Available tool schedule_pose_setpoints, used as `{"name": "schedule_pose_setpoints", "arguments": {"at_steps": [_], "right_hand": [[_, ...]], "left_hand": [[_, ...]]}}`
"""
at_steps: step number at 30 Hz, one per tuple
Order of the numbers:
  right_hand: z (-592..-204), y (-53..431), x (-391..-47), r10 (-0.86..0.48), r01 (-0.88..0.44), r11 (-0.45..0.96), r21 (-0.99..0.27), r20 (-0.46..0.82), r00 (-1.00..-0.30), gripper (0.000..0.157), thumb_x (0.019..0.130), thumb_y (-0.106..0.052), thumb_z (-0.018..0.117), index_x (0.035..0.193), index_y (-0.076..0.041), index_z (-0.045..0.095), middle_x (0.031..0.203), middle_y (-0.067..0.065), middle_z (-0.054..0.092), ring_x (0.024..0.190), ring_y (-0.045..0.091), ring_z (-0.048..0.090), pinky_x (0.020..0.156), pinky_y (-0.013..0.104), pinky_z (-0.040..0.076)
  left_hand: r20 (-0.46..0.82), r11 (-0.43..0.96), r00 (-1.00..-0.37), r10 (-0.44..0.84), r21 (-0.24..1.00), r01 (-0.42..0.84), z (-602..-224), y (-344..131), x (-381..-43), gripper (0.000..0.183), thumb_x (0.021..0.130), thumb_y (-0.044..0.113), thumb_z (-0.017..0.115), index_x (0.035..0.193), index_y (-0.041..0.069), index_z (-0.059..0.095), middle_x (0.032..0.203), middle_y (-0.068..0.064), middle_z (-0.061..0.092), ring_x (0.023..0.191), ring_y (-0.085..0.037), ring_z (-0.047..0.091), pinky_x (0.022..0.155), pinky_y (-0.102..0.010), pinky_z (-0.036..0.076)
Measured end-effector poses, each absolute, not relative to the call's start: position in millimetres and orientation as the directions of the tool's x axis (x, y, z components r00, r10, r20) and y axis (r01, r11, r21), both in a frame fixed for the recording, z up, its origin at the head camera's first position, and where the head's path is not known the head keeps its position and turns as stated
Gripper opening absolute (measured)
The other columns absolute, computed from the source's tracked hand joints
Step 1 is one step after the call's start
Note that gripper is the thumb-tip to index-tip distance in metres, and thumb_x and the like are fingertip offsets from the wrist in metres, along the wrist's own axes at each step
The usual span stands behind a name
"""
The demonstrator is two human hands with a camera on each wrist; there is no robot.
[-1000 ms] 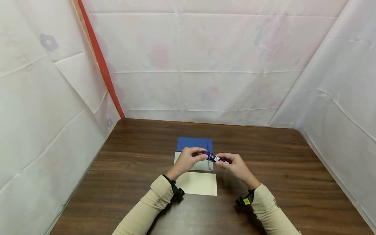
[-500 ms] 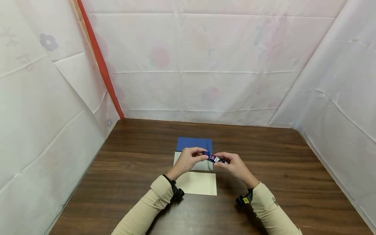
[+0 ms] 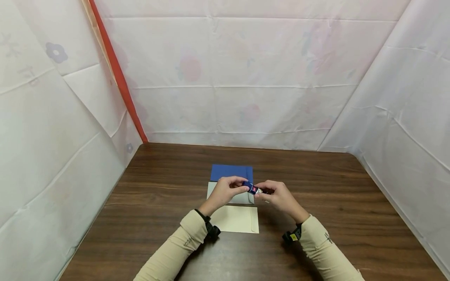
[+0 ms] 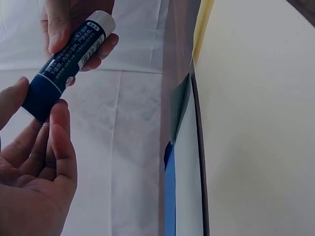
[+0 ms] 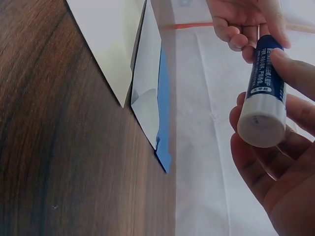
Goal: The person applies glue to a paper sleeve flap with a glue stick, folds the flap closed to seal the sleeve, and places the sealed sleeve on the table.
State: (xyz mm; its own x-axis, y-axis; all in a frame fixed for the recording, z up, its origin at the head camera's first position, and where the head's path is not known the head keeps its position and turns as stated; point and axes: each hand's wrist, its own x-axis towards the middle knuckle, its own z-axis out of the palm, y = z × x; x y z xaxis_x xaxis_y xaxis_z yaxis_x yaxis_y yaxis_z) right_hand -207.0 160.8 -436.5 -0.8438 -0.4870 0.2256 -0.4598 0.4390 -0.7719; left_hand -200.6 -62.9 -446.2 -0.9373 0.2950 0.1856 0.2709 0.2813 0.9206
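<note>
A dark blue glue stick (image 4: 69, 64) with a white bottom end is held between both hands above the table. My left hand (image 3: 225, 191) pinches its blue cap end between thumb and fingers. The right hand (image 3: 279, 196) grips the barrel nearer the white end, as the right wrist view shows, where the glue stick (image 5: 268, 88) points its white base at the camera. Beneath the hands lie a pale grey envelope (image 3: 240, 199), partly covered from sight, and a cream envelope (image 3: 235, 219) closer to me. A blue envelope (image 3: 230, 171) is farthest back.
The brown wooden table (image 3: 168, 175) carries the envelopes in a column near its middle. White patterned sheets (image 3: 225, 105) hang behind it and at both sides. A red strip (image 3: 121, 78) runs down the back left corner.
My right hand has shifted slightly left along the glue stick, toward the left hand, covering more of its barrel. The left hand keeps its place and the envelopes lie as before.
</note>
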Motion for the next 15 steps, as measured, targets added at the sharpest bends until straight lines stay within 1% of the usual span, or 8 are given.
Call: {"name": "schedule_pose_setpoints", "arguments": {"at_steps": [3,7,10,15], "right_hand": [[-435.4,160.5,-205.9,-0.484,-0.459,0.440,-0.772,0.226,-0.845,0.023,0.083,-0.014,0.077,0.105,-0.006,0.074,0.088,0.006,0.068,0.067,0.007,0.051,0.056,0.020,0.045],[-435.5,161.9,-205.9,-0.484,-0.471,0.447,-0.760,0.237,-0.842,0.023,0.083,-0.012,0.076,0.105,-0.004,0.073,0.088,0.008,0.068,0.067,0.008,0.051,0.056,0.020,0.045],[-435.1,164.1,-206.4,-0.484,-0.481,0.458,-0.747,0.245,-0.840,0.021,0.083,-0.011,0.076,0.104,-0.006,0.074,0.086,0.006,0.067,0.065,0.008,0.050,0.055,0.020,0.044],[-434.1,168.3,-208.3,-0.484,-0.488,0.465,-0.738,0.250,-0.839,0.019,0.084,-0.013,0.076,0.102,-0.009,0.075,0.084,0.003,0.067,0.064,0.007,0.050,0.054,0.021,0.044]], "left_hand": [[0.180,0.276,-0.938,0.297,0.924,0.264,-446.8,-63.0,-200.2,0.031,0.090,0.016,0.071,0.116,0.000,0.069,0.095,-0.019,0.070,0.076,-0.011,0.057,0.065,-0.018,0.046],[0.178,0.276,-0.938,0.297,0.925,0.263,-449.3,-64.8,-201.6,0.030,0.090,0.017,0.070,0.116,0.003,0.069,0.097,-0.016,0.072,0.076,-0.009,0.059,0.067,-0.019,0.048],[0.184,0.275,-0.937,0.296,0.923,0.268,-450.6,-66.5,-203.1,0.028,0.090,0.019,0.070,0.114,0.005,0.070,0.097,-0.014,0.074,0.075,-0.007,0.060,0.067,-0.019,0.049],[0.200,0.258,-0.930,0.310,0.923,0.284,-448.8,-68.5,-204.0,0.029,0.090,0.020,0.071,0.114,0.004,0.071,0.099,-0.015,0.074,0.075,-0.007,0.060,0.066,-0.020,0.049]]}}
